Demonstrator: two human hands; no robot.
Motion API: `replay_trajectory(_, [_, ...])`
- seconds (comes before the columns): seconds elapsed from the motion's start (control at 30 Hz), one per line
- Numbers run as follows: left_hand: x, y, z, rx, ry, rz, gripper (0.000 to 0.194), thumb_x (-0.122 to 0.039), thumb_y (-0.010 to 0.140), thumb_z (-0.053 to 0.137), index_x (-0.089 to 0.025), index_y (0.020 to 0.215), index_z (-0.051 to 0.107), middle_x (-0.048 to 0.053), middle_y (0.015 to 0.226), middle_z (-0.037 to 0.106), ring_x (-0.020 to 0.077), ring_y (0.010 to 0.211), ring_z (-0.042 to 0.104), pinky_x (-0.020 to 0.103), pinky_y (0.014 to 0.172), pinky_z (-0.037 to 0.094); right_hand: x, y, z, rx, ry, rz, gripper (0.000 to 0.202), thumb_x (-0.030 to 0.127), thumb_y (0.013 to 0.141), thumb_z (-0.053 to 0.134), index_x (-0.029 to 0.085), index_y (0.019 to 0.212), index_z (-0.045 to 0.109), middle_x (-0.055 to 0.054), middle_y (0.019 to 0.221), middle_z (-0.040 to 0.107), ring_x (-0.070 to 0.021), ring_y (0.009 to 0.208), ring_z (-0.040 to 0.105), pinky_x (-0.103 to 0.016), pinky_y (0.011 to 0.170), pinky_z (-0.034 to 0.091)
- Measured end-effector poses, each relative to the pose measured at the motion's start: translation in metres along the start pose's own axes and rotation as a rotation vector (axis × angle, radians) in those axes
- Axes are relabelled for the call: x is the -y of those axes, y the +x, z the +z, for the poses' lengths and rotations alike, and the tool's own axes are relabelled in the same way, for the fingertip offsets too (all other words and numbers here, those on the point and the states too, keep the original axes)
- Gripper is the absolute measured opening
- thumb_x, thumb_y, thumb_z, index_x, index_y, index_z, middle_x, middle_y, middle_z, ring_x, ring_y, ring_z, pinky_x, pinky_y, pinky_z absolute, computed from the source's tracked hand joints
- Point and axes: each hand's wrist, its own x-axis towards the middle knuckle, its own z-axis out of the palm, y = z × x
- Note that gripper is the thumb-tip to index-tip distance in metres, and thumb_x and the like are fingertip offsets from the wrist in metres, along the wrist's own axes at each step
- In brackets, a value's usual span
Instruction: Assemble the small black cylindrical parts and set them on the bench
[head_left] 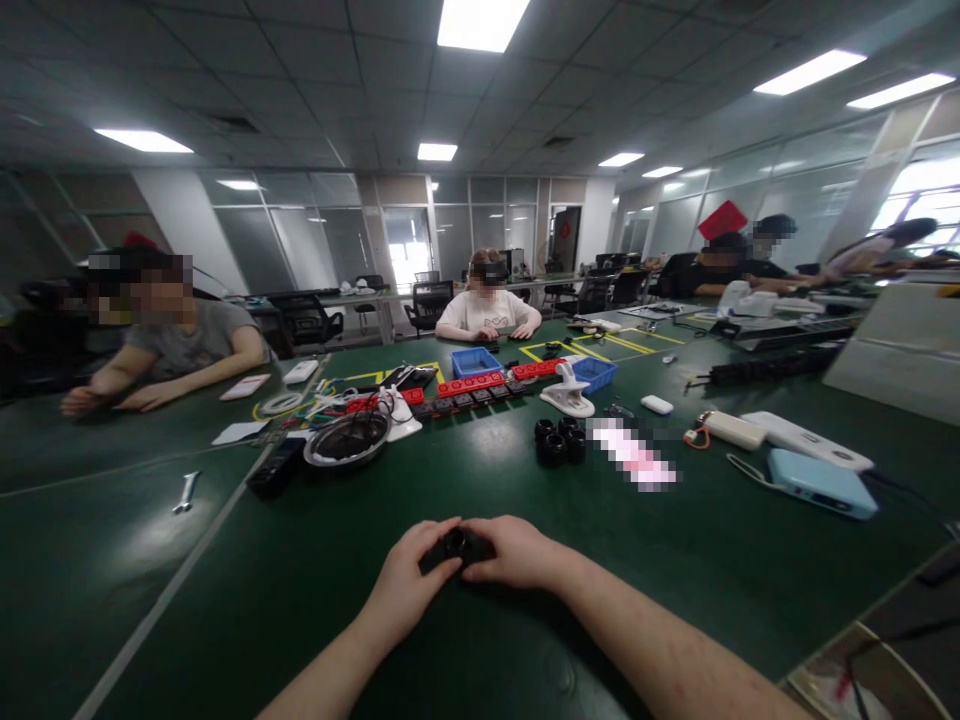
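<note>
One small black part (456,542) sits between the left hand (403,575) at its nine o'clock and the right hand (517,553) at its three o'clock, both about equally near. I confirm the fingers (442,575) of both hands grasp it. Its round opening faces me; I cannot determine its long axis, or whether it touches the worktop (315,620). A cluster of black parts (555,448) stands well apart at one o'clock, nearer the right hand.
</note>
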Motion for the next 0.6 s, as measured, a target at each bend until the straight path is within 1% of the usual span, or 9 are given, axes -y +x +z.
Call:
replay_trajectory(0.07, [0.001,0.0,0.0,0.012,-0.012,0.008,0.037,-0.02,0.071,0.059,-0.028,0.108,0.057,0.004,0.102,0.059,0.0215,0.097,0.053,0.036,0.087,0.04,-0.001,0.001,-0.002,0.022,0.007,0.02,0.04,0.04,0.069,0.059,0.025,0.105,0.053,0.001,0.083,0.063,-0.0151,0.071,0.058,-0.021,0.055,0.037])
replay_trajectory(0.13, [0.001,0.001,0.0,0.012,-0.011,0.011,0.037,-0.02,0.069,0.06,-0.027,0.105,0.059,0.004,0.099,0.06,0.0212,0.095,0.054,0.035,0.085,0.041,0.001,0.002,0.0,0.006,-0.025,0.064,0.034,0.042,0.068,0.059,0.023,0.095,0.056,0.0,0.08,0.062,-0.0152,0.07,0.057,-0.021,0.053,0.035])
replay_trajectory(0.27, [-0.003,0.001,0.003,-0.054,0.035,-0.037,0.03,-0.02,0.063,0.065,-0.023,0.093,0.062,0.003,0.089,0.061,0.0216,0.084,0.056,0.034,0.076,0.044,0.011,0.007,0.011,-0.084,-0.179,0.162,0.043,0.054,0.063,0.058,0.02,0.088,0.055,-0.003,0.077,0.063,-0.0194,0.069,0.058,-0.024,0.053,0.036])
replay_trajectory(0.37, [-0.005,0.0,0.005,-0.087,0.077,-0.062,0.025,-0.023,0.062,0.067,-0.02,0.086,0.061,0.003,0.085,0.06,0.0217,0.08,0.056,0.034,0.072,0.044,0.017,0.009,0.018,-0.108,-0.273,0.191,0.047,0.058,0.062,0.056,0.018,0.085,0.055,-0.006,0.077,0.063,-0.0219,0.069,0.059,-0.027,0.056,0.039])
replay_trajectory(0.5, [-0.003,0.0,0.004,-0.063,0.077,-0.036,0.026,-0.024,0.066,0.064,-0.022,0.092,0.059,0.003,0.089,0.06,0.0218,0.085,0.055,0.035,0.075,0.044,0.016,0.008,0.016,-0.093,-0.259,0.165,0.053,0.059,0.06,0.056,0.018,0.093,0.053,-0.006,0.079,0.063,-0.0223,0.07,0.059,-0.027,0.056,0.04])
replay_trajectory(0.53, [-0.002,0.0,0.003,-0.051,0.072,-0.023,0.028,-0.024,0.067,0.063,-0.023,0.094,0.059,0.003,0.092,0.06,0.0218,0.087,0.054,0.036,0.078,0.044,0.014,0.006,0.014,-0.076,-0.237,0.139,0.052,0.058,0.061,0.057,0.018,0.094,0.053,-0.005,0.08,0.063,-0.0216,0.07,0.059,-0.026,0.055,0.039])
replay_trajectory(0.6, [-0.001,0.0,0.001,-0.031,0.061,0.001,0.03,-0.023,0.069,0.061,-0.024,0.099,0.059,0.004,0.098,0.059,0.0218,0.094,0.053,0.037,0.084,0.041,0.009,0.004,0.007,-0.023,-0.182,0.082,0.045,0.053,0.063,0.059,0.02,0.094,0.055,-0.003,0.079,0.063,-0.0189,0.069,0.058,-0.024,0.054,0.037])
